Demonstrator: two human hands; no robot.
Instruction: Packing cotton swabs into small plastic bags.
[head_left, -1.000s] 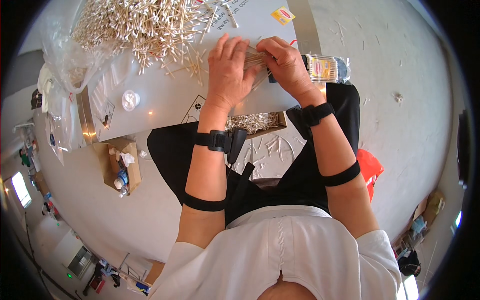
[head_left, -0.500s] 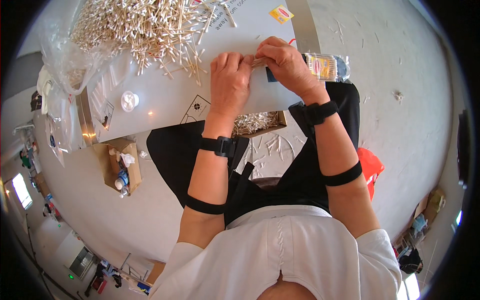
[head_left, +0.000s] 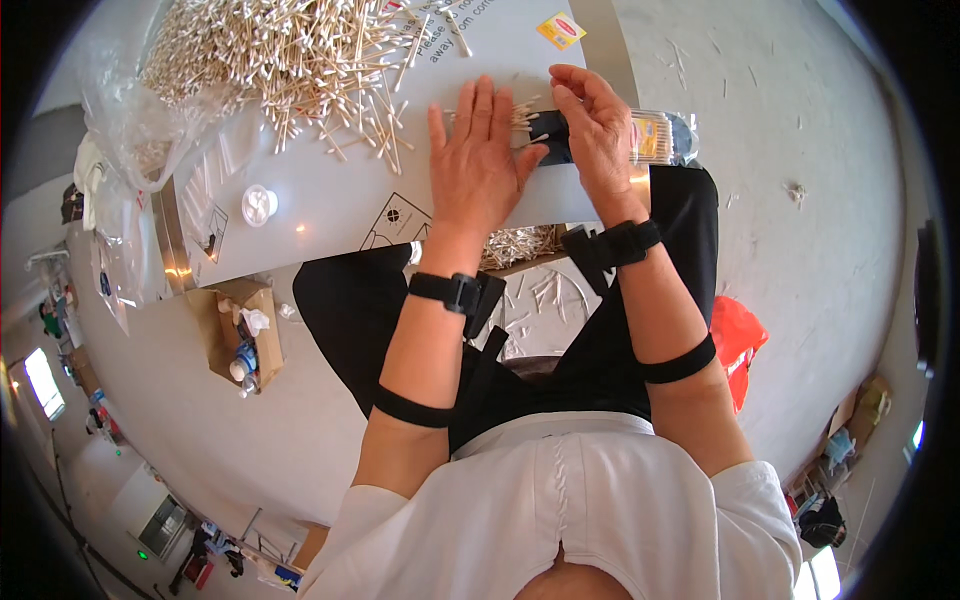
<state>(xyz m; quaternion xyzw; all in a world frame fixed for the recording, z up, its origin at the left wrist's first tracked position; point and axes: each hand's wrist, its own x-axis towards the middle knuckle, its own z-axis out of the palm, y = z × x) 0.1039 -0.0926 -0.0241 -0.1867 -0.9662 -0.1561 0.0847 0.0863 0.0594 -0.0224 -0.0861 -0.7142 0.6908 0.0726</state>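
Cotton swabs are being gathered on the worktop.
A small bunch of swabs is being pressed under the flat, spread fingers of the left hand; a clear packet is being clamped by the right hand.

White short-sleeved shirt, black trousers, black wrist devices (plus black bands on both forearms).

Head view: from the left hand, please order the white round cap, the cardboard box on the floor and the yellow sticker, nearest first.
From the left hand:
1. Yellow sticker, up and to the right on the table.
2. White round cap, left on the table.
3. Cardboard box, lower left on the floor.

left hand now flattened, fingers spread
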